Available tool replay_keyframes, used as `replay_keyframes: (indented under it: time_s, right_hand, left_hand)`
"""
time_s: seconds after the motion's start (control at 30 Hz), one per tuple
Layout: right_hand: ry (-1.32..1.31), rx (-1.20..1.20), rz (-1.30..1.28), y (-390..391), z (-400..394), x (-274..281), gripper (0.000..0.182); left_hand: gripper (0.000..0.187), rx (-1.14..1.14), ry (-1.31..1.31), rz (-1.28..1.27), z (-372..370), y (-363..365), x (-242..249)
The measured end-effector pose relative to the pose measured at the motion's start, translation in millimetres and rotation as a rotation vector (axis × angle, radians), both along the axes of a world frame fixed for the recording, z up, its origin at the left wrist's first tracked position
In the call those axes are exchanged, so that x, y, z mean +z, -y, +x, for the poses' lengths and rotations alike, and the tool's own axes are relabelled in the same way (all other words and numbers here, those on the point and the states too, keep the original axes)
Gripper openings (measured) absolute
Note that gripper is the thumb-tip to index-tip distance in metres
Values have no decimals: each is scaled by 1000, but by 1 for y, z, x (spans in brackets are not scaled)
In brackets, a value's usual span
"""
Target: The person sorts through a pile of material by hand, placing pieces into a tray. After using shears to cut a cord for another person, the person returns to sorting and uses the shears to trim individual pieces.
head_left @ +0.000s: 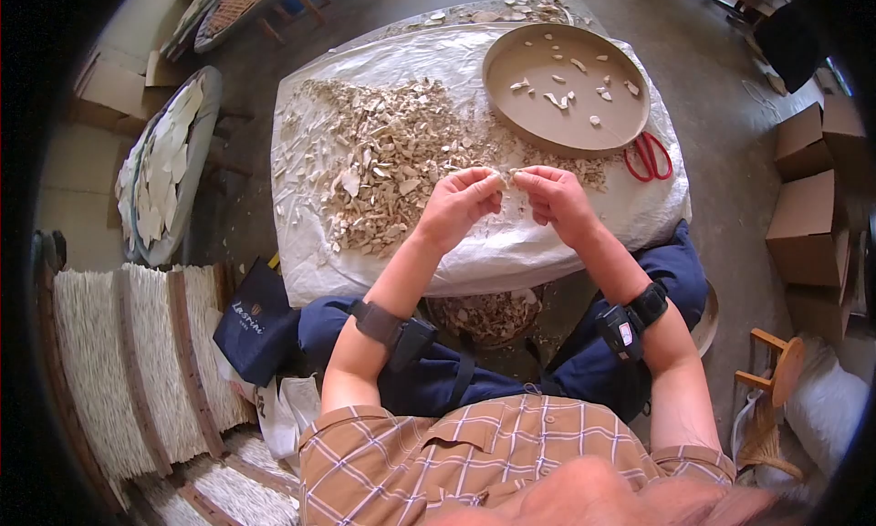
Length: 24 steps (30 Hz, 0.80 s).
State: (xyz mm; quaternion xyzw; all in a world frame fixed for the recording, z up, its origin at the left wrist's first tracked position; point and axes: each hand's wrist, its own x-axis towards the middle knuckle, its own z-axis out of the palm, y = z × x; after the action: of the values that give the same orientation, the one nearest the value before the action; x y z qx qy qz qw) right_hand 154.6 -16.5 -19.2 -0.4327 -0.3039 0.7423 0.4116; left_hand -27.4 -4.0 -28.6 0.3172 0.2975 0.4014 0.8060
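Both hands — left hand (pixel 459 202), right hand (pixel 550 196) — pinch one small chip (pixel 507 173) between their fingertips, above the pile (pixel 383 156) near the sheet's (pixel 547 243) front edge.

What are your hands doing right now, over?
Left hand and right hand pinch one small pale piece together. Pile of pale pieces just beyond on white sheet. Round tray, red scissors off right, not blocking.

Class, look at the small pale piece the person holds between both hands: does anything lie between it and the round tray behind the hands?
Nothing visible blocks it. The pale piece is pinched between the left hand and right hand. The round tray sits just beyond; only the low pile of chips lies between.
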Motion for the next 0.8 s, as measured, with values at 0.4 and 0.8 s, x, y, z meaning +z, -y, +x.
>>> replay_keyframes:
  time_s: [0.4, 0.8]
  right_hand:
    - [366, -140, 147, -5, -6, -2, 21]
    - [433, 27, 338, -2, -10, 1, 20]
  left_hand:
    - [22, 125, -156, 7, 0, -1, -3]
    - [15, 64, -200, 62, 2, 1, -2]
